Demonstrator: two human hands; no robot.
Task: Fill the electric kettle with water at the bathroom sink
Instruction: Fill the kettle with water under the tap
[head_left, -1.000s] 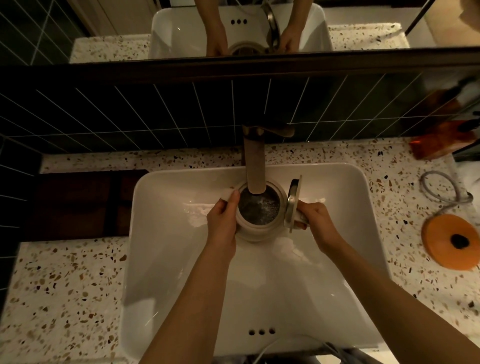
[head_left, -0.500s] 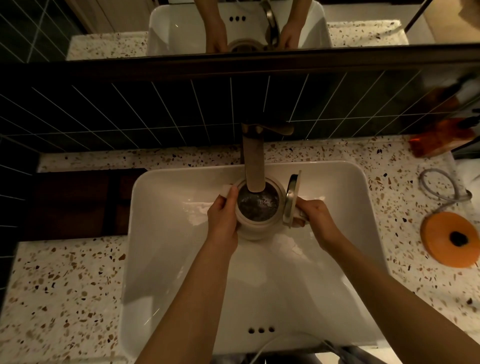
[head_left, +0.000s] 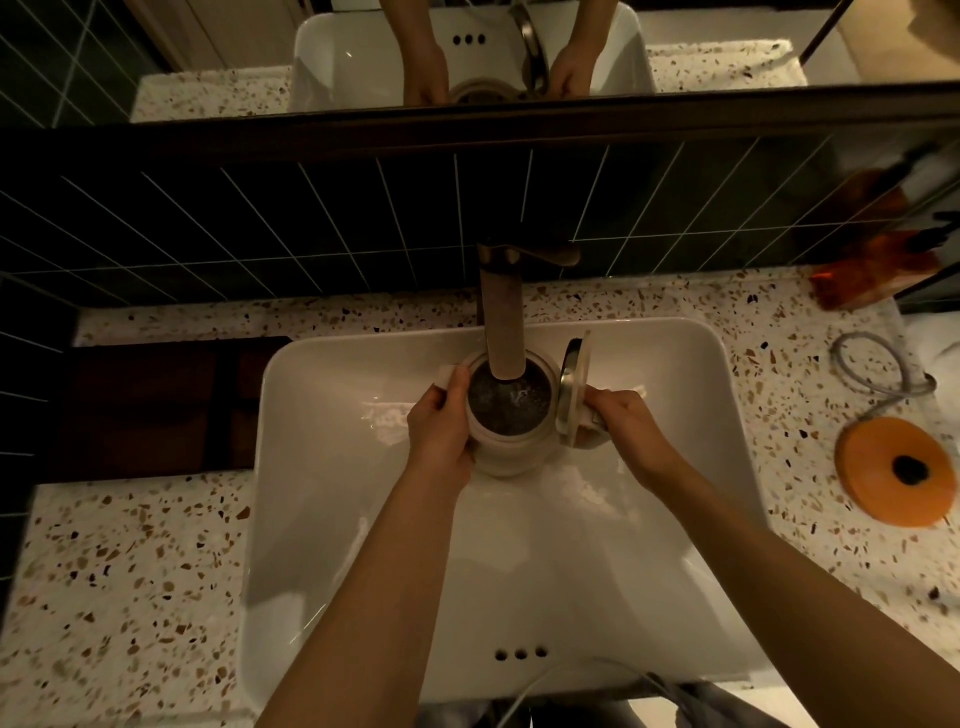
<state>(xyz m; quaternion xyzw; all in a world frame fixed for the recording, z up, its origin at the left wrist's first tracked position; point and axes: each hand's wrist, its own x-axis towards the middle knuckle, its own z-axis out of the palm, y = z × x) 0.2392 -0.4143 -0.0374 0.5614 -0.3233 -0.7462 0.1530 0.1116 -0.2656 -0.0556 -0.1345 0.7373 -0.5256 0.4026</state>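
A cream electric kettle (head_left: 511, 457) is held inside the white rectangular sink (head_left: 332, 519), directly under the faucet spout (head_left: 503, 332). Its hinged lid (head_left: 575, 389) stands open on the right side. Rippling water shows inside the kettle's round mouth. My left hand (head_left: 441, 431) grips the kettle's left side near the spout lip. My right hand (head_left: 626, 421) is closed on the handle at the right, which it mostly hides.
An orange round kettle base (head_left: 896, 470) with a grey coiled cord (head_left: 878, 371) lies on the terrazzo counter (head_left: 130, 587) at right. A dark recess sits left of the sink. Dark tiles and a mirror rise behind the faucet. An orange object (head_left: 878, 270) stands at far right.
Both hands keep the kettle under the faucet in the same place. The water surface inside keeps rippling; the view has shifted only slightly.
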